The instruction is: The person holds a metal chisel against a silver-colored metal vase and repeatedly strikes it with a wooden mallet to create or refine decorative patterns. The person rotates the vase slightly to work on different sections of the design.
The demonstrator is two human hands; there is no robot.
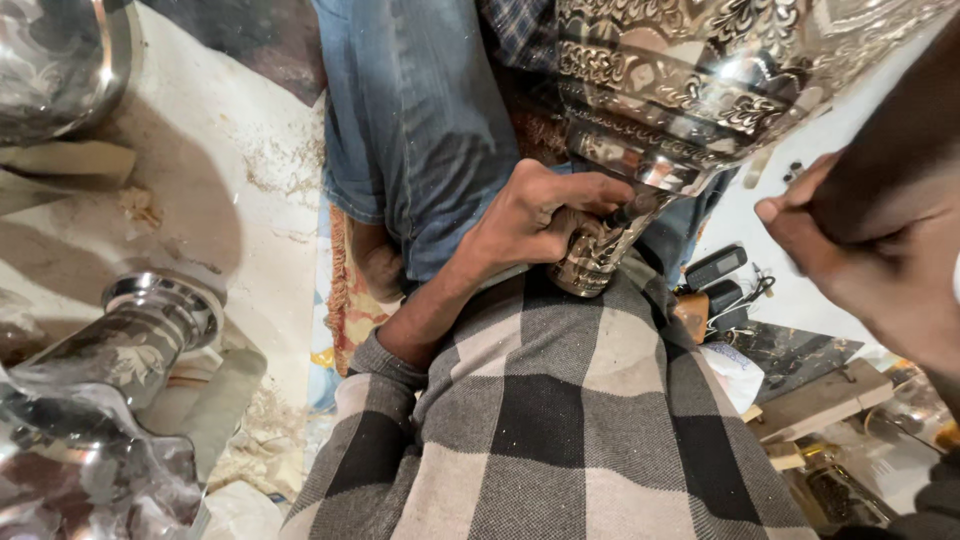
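A large engraved silver metal vessel [700, 70] lies tilted across my lap, its narrow foot [595, 255] resting on my grey-and-black checked cloth [560, 420]. My left hand [535, 220] is curled around that foot, and a short dark rod tip [638, 208] sticks out under the thumb against the metal. My right hand [860, 250] is close to the camera and blurred, beside the vessel's lower wall, with its fingers bunched together. I cannot tell what it holds.
A polished metal stand [150, 325] and more shiny metal pieces lie at the left, and a metal bowl [55, 60] sits at the top left. A leg in blue jeans [420, 120] is ahead. Two dark handsets [715, 268] and wooden blocks [820, 400] lie at the right.
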